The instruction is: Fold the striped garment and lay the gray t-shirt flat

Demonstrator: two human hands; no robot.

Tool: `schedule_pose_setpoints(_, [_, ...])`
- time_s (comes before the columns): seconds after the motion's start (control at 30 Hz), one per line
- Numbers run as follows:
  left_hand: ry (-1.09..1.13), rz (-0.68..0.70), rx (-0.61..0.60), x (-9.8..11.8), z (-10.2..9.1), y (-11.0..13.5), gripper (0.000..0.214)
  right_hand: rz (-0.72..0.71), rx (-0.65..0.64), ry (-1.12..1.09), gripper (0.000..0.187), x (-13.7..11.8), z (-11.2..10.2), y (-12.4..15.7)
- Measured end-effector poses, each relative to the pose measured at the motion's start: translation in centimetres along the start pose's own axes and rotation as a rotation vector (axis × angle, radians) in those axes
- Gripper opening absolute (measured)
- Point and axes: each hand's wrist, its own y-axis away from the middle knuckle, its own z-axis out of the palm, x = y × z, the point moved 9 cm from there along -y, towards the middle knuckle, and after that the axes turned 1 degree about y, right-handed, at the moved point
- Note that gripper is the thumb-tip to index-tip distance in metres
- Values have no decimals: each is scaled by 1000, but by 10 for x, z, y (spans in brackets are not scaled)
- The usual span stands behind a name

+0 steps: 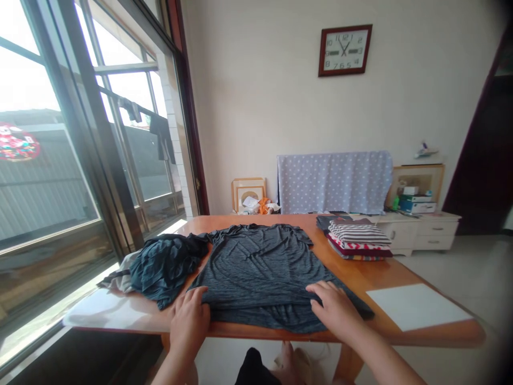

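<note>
Left hand [189, 321] and right hand [332, 307], grip spread (any pinch I cannot tell), lie on a flat dark grey T-shirt [256, 267], with a folded striped stack [358, 240] already right of it and crumpled teal cloth [164, 267] left of it.

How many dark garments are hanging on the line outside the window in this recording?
2. A short dark garment hangs toward the left, and a longer dark garment hangs to its right, both seen through the window. The window frame may hide others.

The T-shirt [256, 272] is matt knit cloth — the table [352, 275] glossy varnished wood.
</note>
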Motion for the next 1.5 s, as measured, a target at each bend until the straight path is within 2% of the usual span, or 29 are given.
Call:
schedule_pose_setpoints(0.2, [-59, -92, -84, -24, 3, -4, 33, 36, -62, 74, 26, -9, 9, -1])
schedule_pose_setpoints(0.33, [-52, -135, -29, -29, -6, -3, 31, 22, -59, 60, 23, -16, -2, 3])
schedule_pose_setpoints(0.47, [-35, -191, 22, -38, -11, 2, 31, -32, -132, -26, 21, -28, -6, 12])
schedule_pose_setpoints(0.57, [-38, -246, 15, -48, -11, 6, 30, -26, -194, -113, 10, -31, -4, 16])
schedule_pose_setpoints(0.77, [-6, -376, 35, -67, -18, 15, 37, 29, -204, -288, 22, -33, 7, 4])
schedule_pose_setpoints(0.9, [35, -414, 33, -71, -21, 18, 34, 27, -154, -317, 24, -37, 16, -7])
schedule_pose_setpoints(1.1, [57, -475, 18, -80, -20, 23, 35, 25, -209, -307, 23, -38, 36, -9])
schedule_pose_setpoints(1.37, [-28, -462, 75, -81, -20, 24, 35, 73, -193, -231, 20, -37, 38, -7])
schedule_pose_setpoints(1.5, [44, -483, 27, -75, -20, 21, 32, 72, -191, -240, 20, -36, 39, -7])
